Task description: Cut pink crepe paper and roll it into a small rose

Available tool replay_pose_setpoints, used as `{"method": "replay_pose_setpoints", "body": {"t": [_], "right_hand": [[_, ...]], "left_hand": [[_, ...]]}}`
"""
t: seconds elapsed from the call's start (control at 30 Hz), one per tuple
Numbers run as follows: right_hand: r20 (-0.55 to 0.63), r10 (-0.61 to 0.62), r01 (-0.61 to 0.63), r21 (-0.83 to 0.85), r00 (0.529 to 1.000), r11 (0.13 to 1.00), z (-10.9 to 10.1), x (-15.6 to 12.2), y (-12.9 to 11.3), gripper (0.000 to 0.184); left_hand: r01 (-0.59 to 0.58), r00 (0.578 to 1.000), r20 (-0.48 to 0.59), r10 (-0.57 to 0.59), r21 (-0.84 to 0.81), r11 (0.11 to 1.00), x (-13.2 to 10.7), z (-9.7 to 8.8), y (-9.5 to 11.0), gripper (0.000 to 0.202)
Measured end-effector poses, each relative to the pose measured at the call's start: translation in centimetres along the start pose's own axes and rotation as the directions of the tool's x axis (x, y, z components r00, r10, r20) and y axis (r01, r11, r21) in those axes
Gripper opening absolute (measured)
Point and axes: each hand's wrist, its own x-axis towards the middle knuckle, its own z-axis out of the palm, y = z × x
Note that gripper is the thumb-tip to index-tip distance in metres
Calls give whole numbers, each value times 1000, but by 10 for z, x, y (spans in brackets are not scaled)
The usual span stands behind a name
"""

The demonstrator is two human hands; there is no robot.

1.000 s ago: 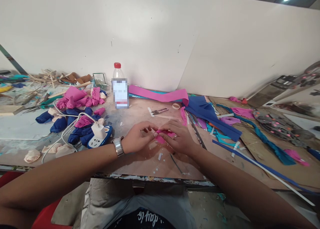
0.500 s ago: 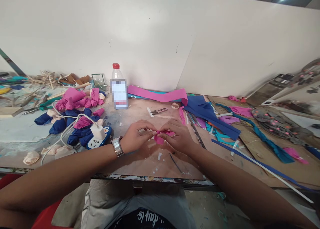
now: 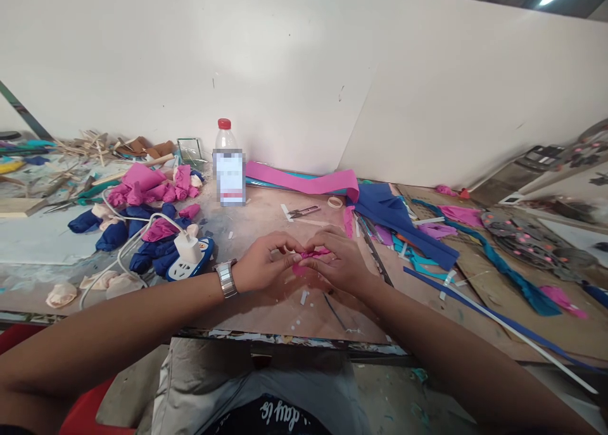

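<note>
Between my two hands is a small piece of pink crepe paper [image 3: 300, 270], its upper edge gathered and twisted. My left hand [image 3: 266, 261], with a metal watch at the wrist, pinches it from the left between thumb and fingers. From the right, my right hand [image 3: 339, 258] pinches the same piece, fingertips close to those of the left. Both hands are just above the tabletop, and the fingers hide part of the paper. Beyond them lie thread snips [image 3: 304, 211] and a roll of tape [image 3: 335, 202].
Pink and blue crumpled paper pieces [image 3: 142, 185] and a power strip [image 3: 183, 267] with a white cable crowd the left. A bottle [image 3: 225, 134] stands behind a phone [image 3: 231, 178]. A pink paper strip [image 3: 304, 182], blue paper [image 3: 394, 216] and cardboard [image 3: 503, 283] are farther right.
The pink paper is more bunched at its upper edge, and less of it shows below my fingers. Both hands keep their pinch; the whole view has shifted slightly.
</note>
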Motion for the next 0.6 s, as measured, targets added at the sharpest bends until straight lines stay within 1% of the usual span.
{"method": "replay_pose_setpoints", "body": {"t": [0.13, 0.3, 0.43, 0.53, 0.6], "right_hand": [[-8, -9, 9, -5, 1000, 1000, 1, -1, 1, 29], [-12, -44, 44, 37, 999, 998, -1, -2, 1, 16], [-3, -47, 47, 13, 999, 999, -2, -2, 1, 9], [-8, -28, 28, -3, 1000, 1000, -2, -2, 0, 10], [-11, -24, 24, -7, 1000, 1000, -1, -2, 0, 10]], "left_hand": [[31, 1000, -7, -31, -28, 999, -1, 3, 0, 16], [50, 999, -14, -51, -74, 996, 1, 1, 1, 18], [73, 997, -12, -74, -79, 994, 1, -1, 1, 20], [68, 997, -20, -69, -60, 996, 1, -1, 1, 19], [40, 999, -28, -41, -46, 998, 0, -1, -1, 18]]}}
